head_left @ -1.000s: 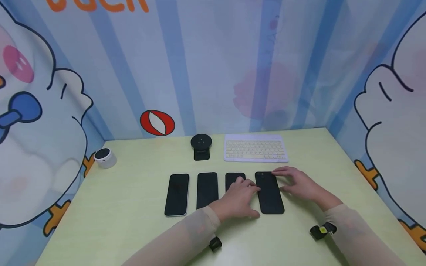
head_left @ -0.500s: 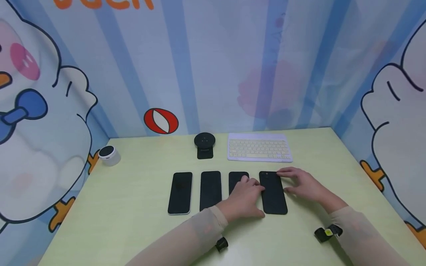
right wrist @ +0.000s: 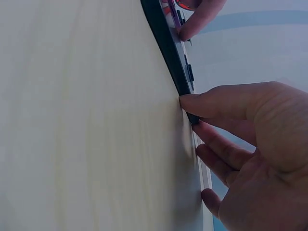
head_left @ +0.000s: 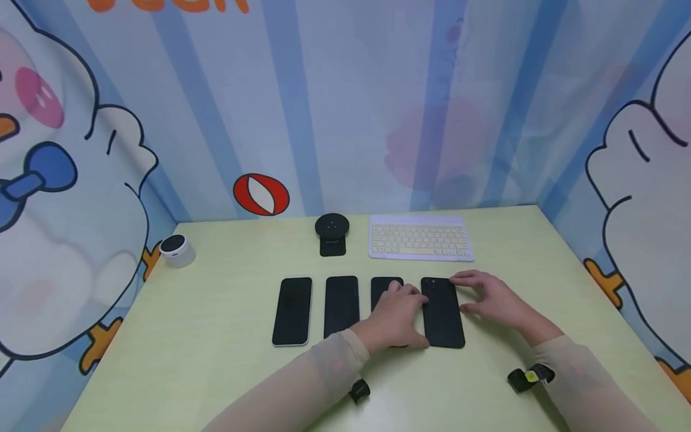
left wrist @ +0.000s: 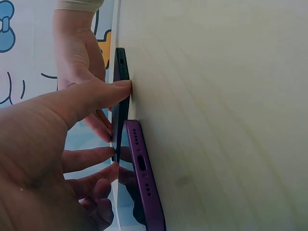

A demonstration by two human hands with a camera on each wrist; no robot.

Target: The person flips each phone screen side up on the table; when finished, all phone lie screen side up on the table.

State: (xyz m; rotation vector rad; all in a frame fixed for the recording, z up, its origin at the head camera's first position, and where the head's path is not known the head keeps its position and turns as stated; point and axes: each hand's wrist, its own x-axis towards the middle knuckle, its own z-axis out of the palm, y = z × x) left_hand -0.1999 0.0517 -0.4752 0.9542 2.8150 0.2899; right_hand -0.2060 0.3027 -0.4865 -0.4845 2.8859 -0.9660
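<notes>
Both my hands touch the edges of a dark smartphone (head_left: pixel 444 318), which lies back up at the right end of a row. My left hand (head_left: pixel 391 321) reaches over the third phone (head_left: pixel 379 291), its fingertips at the dark phone's left side and its thumb by the lower left corner. The left wrist view shows the third phone's purple edge (left wrist: pixel 144 178). My right hand (head_left: pixel 493 303) has its thumb against the dark phone's right side and a finger at the top right corner. Left of them, two more phones (head_left: pixel 292 312) (head_left: pixel 341 306) lie black face up.
Behind the row stand a black round-topped charging stand (head_left: pixel 332 231) and a lilac and white keyboard (head_left: pixel 421 240). A small white cylinder with a dark top (head_left: pixel 178 251) is at the table's (head_left: pixel 216 312) far left corner. Printed curtains (head_left: pixel 356 120) border the table.
The head view has shifted slightly. The dark phone has turned a little, its lower end moving left, and my left fingers have shifted slightly. My right hand stays at the phone's edge.
</notes>
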